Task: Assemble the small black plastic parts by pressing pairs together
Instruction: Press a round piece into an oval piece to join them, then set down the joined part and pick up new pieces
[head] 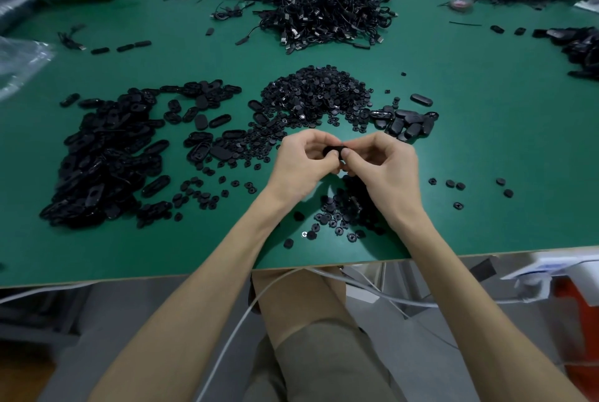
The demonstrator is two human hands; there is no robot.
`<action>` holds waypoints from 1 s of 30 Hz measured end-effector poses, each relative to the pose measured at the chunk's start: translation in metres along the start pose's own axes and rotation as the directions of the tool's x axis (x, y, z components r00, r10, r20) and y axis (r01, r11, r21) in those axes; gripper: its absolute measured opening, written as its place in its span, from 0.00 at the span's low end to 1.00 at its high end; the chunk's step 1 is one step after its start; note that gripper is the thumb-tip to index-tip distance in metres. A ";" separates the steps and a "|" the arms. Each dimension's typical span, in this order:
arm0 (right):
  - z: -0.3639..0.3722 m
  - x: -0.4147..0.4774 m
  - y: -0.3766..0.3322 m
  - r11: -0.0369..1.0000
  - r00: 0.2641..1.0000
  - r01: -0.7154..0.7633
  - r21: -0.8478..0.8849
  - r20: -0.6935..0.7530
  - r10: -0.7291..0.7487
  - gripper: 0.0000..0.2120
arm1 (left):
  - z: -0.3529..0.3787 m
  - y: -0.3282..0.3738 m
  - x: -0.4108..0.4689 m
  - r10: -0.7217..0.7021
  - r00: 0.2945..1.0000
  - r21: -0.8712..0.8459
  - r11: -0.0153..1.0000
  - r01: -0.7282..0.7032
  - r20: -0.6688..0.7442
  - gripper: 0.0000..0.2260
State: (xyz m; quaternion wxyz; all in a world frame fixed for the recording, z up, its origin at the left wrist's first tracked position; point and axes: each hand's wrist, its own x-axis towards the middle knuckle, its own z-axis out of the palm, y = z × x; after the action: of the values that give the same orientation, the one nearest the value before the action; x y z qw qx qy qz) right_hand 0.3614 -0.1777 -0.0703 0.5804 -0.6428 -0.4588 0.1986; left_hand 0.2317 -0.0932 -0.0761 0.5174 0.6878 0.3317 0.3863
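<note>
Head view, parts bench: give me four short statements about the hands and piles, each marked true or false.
1. The left hand and right hand pinch one black part between them. True.
2. The cable heap lies at the near edge of the table. False: it lies at the far side, beyond the round-parts pile.
3. The oval shells lie left of the hands. True.
4. The table is red. False: it is green.
</note>
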 end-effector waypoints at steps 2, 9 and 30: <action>-0.001 0.000 0.000 1.000 1.000 0.001 0.003 -0.007 -0.001 0.03 | 0.000 0.000 0.000 0.003 1.000 -0.021 1.000 -0.003 -0.001 0.06; -0.001 -0.001 -0.001 0.999 0.999 0.037 0.021 0.013 -0.037 0.09 | -0.004 0.002 -0.001 -0.029 0.999 -0.153 0.988 0.025 -0.023 0.08; -0.006 0.009 0.012 0.941 0.949 -0.207 0.268 -0.179 0.260 0.33 | -0.063 0.021 0.017 -0.022 0.990 0.450 0.889 0.084 -0.142 0.11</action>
State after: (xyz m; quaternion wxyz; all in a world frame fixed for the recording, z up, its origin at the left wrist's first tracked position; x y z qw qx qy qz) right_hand 0.3755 -0.1727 -0.0776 0.6733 -0.6335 -0.2861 0.2521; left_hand 0.1859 -0.0552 -0.0426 0.3291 0.7532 0.4651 0.3287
